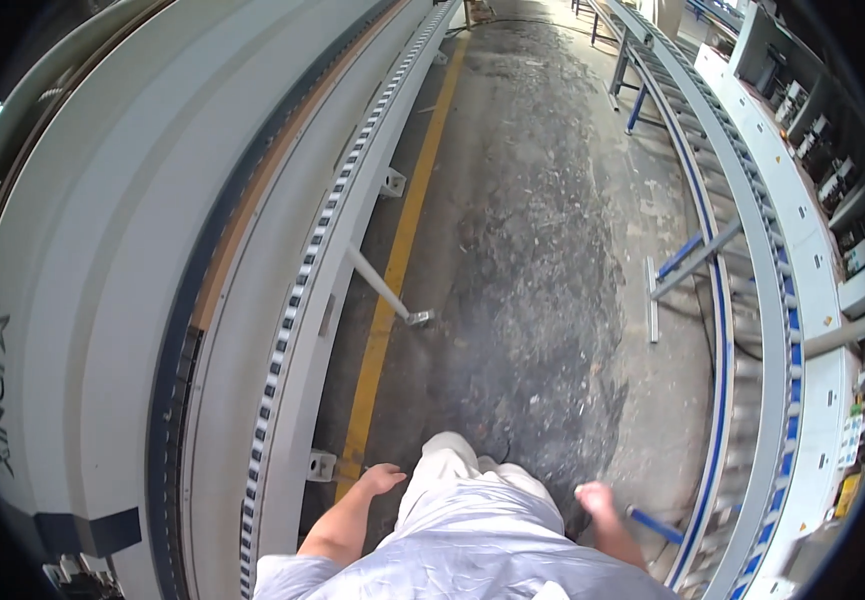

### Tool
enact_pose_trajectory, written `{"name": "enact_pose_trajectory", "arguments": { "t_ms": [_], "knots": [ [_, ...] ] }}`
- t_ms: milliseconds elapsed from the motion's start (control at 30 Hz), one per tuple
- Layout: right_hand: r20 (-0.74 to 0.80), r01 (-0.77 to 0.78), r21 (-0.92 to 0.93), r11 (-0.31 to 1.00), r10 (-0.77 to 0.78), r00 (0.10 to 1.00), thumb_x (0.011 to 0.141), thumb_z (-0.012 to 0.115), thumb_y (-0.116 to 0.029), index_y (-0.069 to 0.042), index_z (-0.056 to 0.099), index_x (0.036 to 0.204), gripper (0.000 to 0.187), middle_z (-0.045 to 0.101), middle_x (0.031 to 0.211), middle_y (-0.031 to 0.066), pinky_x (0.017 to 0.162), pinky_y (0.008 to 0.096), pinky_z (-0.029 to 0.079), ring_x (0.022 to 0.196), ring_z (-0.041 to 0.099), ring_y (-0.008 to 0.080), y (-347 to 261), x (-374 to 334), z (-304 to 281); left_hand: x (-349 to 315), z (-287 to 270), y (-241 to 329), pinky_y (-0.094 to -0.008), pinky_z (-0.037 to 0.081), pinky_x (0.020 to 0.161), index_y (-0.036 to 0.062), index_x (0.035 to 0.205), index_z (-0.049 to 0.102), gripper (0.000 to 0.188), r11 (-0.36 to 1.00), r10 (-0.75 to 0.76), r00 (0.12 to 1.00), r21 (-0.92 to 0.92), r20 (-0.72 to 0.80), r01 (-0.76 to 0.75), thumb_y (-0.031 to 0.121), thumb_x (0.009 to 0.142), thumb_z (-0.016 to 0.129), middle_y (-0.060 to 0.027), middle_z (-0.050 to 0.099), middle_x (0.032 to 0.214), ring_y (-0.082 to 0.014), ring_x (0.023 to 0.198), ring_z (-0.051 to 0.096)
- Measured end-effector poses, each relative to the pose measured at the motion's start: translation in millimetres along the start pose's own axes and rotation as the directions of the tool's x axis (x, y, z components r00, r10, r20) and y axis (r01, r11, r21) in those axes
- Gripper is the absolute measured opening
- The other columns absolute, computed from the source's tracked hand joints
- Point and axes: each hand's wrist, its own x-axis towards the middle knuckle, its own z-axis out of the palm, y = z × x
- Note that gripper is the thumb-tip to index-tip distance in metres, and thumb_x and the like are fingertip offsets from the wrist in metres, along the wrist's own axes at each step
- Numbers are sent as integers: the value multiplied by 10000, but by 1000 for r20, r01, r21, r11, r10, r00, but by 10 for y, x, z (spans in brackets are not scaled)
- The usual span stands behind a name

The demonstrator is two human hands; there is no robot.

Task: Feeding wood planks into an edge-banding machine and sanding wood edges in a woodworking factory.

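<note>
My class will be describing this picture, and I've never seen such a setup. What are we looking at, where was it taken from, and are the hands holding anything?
There is no robot here: a person wears a camera on the head, pointing down, so you see their view. The fisheye lens bends straight edges. At the bottom are their pale shirt and light trousers. The bare left hand and right hand hang apart beside the body; nothing shows in either. On the person's left runs a long white machine; on the right, a roller conveyor on legs. Between them lies a worn grey floor, with a yellow line painted along the machine's side.
</note>
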Motion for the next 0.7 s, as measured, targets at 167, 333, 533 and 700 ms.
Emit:
{"name": "enact_pose_trajectory", "arguments": {
  "t_ms": [167, 333, 533, 700],
  "knots": [
    [-108, -33, 147, 989, 49, 993, 770, 704, -39, -38, 691, 789, 23, 662, 703, 24, 501, 270, 440, 577, 562, 89, -1973, 2752, -1167, 298, -662, 781, -256, 460, 551, 37, 1174, 649, 365, 452, -461, 838, -890, -292, -61, 259, 884, 651, -38, 668, 904, -102, 691, 582],
    [-87, 54, 314, 948, -28, 996, 804, 719, -76, -43, 697, 883, 89, 662, 736, 0, 572, 246, 466, 628, 568, 78, -3742, 4443, -1282, 1134, -1063, 713, -303, 439, 502, 49, 1100, 670, 338, 591, -405, 908, -788, -104, 173, 294, 868, 666, -45, 650, 798, -139, 589, 558],
    [116, -70, 33, 997, 66, 991, 760, 754, -122, -52, 728, 784, 78, 699, 742, 17, 655, 303, 515, 703, 619, 92, -3828, 5106, -1185, 2839, -2740, 1531, -413, 495, 685, 27, 937, 695, 362, 981, 188, 975, 61, -121, -182, 371, 880, 600, -137, 692, 860, -271, 775, 650],
    [148, -18, -445, 896, 93, 985, 753, 637, -365, -129, 734, 808, 260, 715, 803, 58, 724, 390, 533, 793, 681, 274, -3174, 5402, -1503, 3941, -5432, 4211, -346, 467, 938, 4, 1233, 599, 493, 905, -65, 951, -419, -301, -71, 345, 877, 636, -159, 664, 1160, -263, 1085, 624]
  ]
}}
